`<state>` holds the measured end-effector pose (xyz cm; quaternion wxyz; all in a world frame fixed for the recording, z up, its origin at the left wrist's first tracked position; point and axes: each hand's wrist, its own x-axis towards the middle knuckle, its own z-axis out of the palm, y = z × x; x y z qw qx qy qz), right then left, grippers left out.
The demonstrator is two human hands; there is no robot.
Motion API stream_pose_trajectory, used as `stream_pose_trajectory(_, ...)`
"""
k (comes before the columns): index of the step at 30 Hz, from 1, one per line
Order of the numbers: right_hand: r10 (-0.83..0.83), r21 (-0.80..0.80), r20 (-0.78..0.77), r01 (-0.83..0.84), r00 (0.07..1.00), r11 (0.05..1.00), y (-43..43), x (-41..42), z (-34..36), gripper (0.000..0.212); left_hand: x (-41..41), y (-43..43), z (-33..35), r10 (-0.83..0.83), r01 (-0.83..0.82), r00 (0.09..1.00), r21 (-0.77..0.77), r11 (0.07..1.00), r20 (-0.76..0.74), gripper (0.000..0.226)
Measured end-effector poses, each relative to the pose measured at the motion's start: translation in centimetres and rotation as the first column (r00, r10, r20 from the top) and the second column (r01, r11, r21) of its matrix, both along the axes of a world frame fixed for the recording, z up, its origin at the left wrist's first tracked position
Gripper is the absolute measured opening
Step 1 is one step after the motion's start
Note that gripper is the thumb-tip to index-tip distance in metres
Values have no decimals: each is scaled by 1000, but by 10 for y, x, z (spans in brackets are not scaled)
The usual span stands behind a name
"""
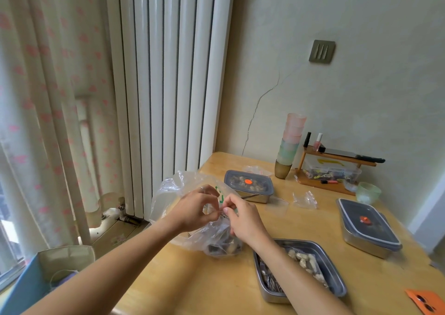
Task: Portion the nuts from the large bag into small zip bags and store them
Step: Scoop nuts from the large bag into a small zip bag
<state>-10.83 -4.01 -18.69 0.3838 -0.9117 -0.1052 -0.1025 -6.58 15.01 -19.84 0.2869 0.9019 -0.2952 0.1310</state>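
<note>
A large clear plastic bag point(183, 187) with nuts at its bottom point(224, 248) sits at the table's left edge. Above it, my left hand point(195, 208) and my right hand point(243, 218) meet, both pinching a small clear zip bag point(222, 212) between fingertips; most of it is hidden by my fingers. An open steel tray point(337, 281) of peanuts and seeds lies under my right forearm. Empty small zip bags point(305, 200) lie further back on the wooden table point(216, 288).
Two lidded steel containers stand at the back point(249, 184) and right point(368, 225). Stacked cups point(289, 146), a small wooden shelf point(337, 170) and a green glass bowl point(367, 192) line the wall. An orange card point(426, 302) lies front right. A radiator and curtain are left.
</note>
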Motion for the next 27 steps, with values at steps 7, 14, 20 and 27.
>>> stream_pose_trajectory(7,-58,36,-29,59,998,998,0,-8,6,25,2,-8,0,34,-82,967,-180,980,-251,20)
stream_pose_trajectory(14,-182,-27,-229,181,956,983,5,-13,10,28,-2,-11,-5,91,-206,930,-300,932,-357,32)
stream_pose_trajectory(20,-140,411,-545,409,827,815,3,-4,4,43,-7,-13,-1,159,-210,956,-196,958,-247,23)
stream_pose_trajectory(27,-110,228,-337,194,935,954,-2,-13,5,33,-15,-12,7,51,-165,937,-309,937,-344,45)
